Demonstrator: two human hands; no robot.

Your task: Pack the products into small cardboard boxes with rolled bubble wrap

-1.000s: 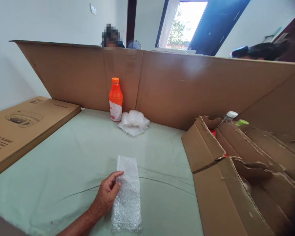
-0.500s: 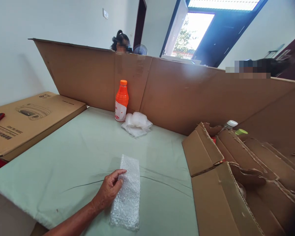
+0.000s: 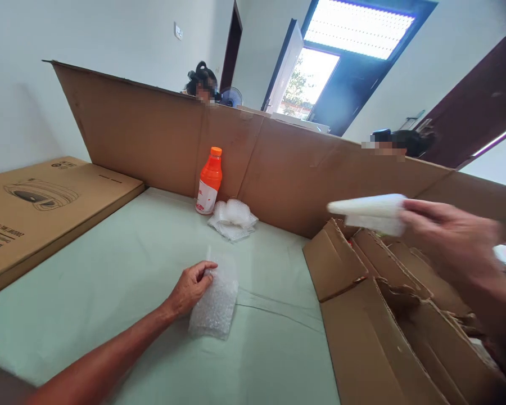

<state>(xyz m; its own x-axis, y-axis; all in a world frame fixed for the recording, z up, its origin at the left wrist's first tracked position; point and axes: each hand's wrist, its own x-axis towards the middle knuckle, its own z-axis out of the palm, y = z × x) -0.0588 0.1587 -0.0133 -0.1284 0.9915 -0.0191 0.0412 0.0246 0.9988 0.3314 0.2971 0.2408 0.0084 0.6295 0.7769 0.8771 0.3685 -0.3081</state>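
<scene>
A strip of clear bubble wrap lies on the pale green table cover. My left hand is closed on its left edge, thumb and forefinger near the upper part. At the right, my right hand is raised over the cardboard compartments and blurred by motion. Its fingers grip a white, elongated object that tapers toward the left; its kind is unclear. Beyond the left hand stands an orange bottle with a white label. Crumpled bubble wrap sits beside its base.
Torn-edged cardboard boxes line the right side of the table. A tall cardboard panel runs along the back. On the left lies a flat printed carton. Two people's heads show above the panel.
My right hand has come into view at the right, holding the white object. The left hand keeps its grip on the bubble wrap. The view has tilted and shifted right.
</scene>
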